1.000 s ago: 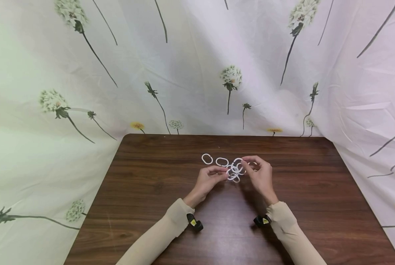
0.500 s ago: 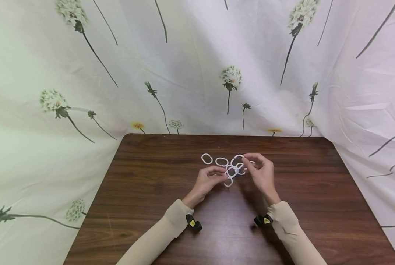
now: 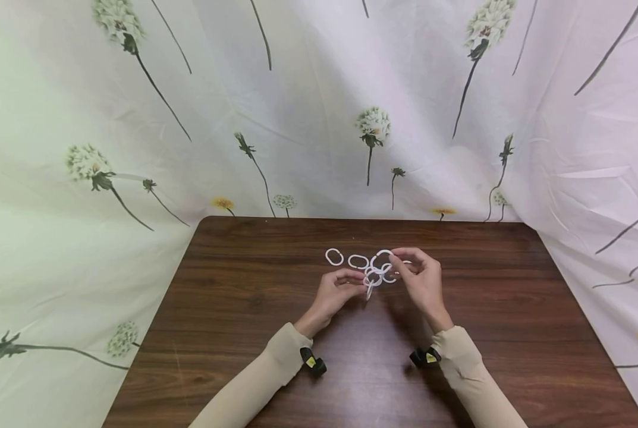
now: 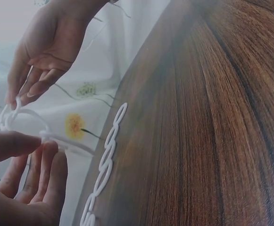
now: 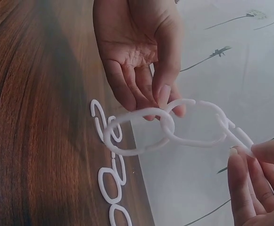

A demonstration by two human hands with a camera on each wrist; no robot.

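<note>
White oval plastic rings, each with a small gap, are linked in a short chain between my hands. My left hand (image 3: 336, 294) pinches the middle ring (image 5: 193, 142) where it meets a free-hanging ring (image 5: 132, 153). On the other side, my right hand (image 3: 424, 286) pinches a third ring (image 5: 240, 140) between thumb and fingertips; it passes through the middle one. The chain is held above the table, and fingers hide parts of the rings. In the left wrist view, the right hand (image 4: 52, 47) is above the left.
Several more white rings (image 5: 100, 186) lie in a row on the dark wooden table (image 3: 254, 297), beyond my hands. A flower-printed cloth (image 3: 319, 119) hangs behind the table. Both wrists wear a black camera band (image 3: 313, 362).
The free-hanging ring below my left fingers has swung and turned from flat-on to edge-on. My right hand has shifted slightly up and right, stretching the chain a little.
</note>
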